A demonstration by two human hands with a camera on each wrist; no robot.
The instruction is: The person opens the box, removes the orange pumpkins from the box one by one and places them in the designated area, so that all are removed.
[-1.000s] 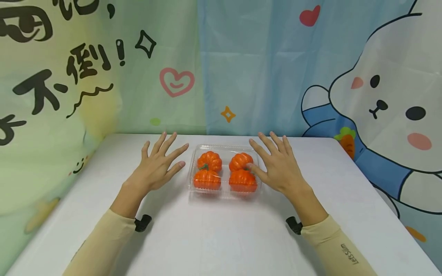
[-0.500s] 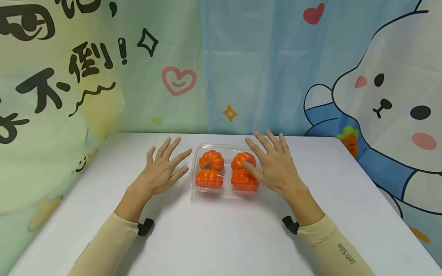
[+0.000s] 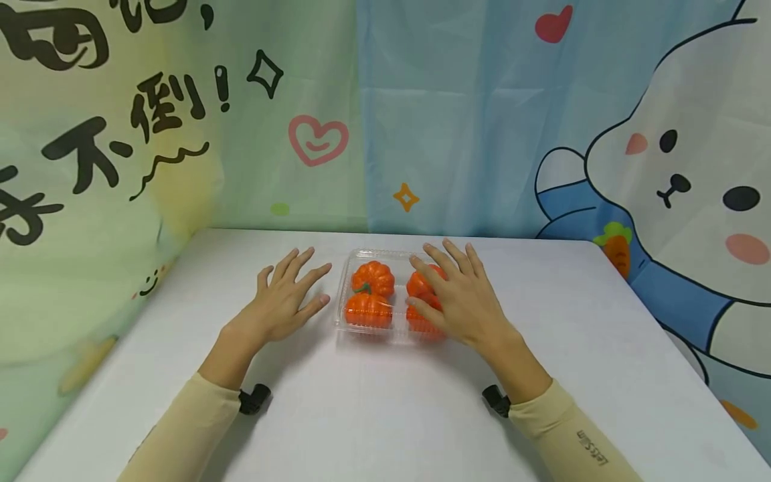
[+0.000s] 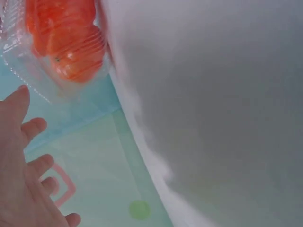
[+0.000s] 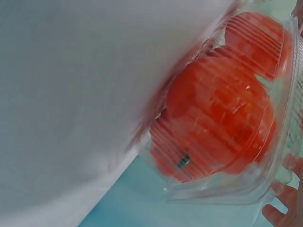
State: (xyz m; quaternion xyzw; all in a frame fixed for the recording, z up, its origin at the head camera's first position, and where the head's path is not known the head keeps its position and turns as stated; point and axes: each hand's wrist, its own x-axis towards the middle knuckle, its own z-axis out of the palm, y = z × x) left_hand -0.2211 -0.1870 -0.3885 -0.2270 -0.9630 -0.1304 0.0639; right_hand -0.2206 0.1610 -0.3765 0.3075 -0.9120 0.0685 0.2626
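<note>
Left hand [image 3: 278, 302]: fingers lay apart, just left of the clear container [image 3: 399, 321].
Right hand [image 3: 464, 302]: fingers were apart, over the container's right side; contact unclear.
Pumpkins [image 3: 372, 278]: four, orange, sat inside the container.
Backdrop [image 3: 434, 120]: hung behind the container.

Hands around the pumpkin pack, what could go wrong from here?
1. One-sided push: the right hand is over the right part of the clear plastic container, while the left hand sits just off its left side; it might slide on the white tabletop.
2. Occlusion: the right hand partly hides the right pair of orange ribbed pumpkins in the head view, so contact could be misjudged.
</note>
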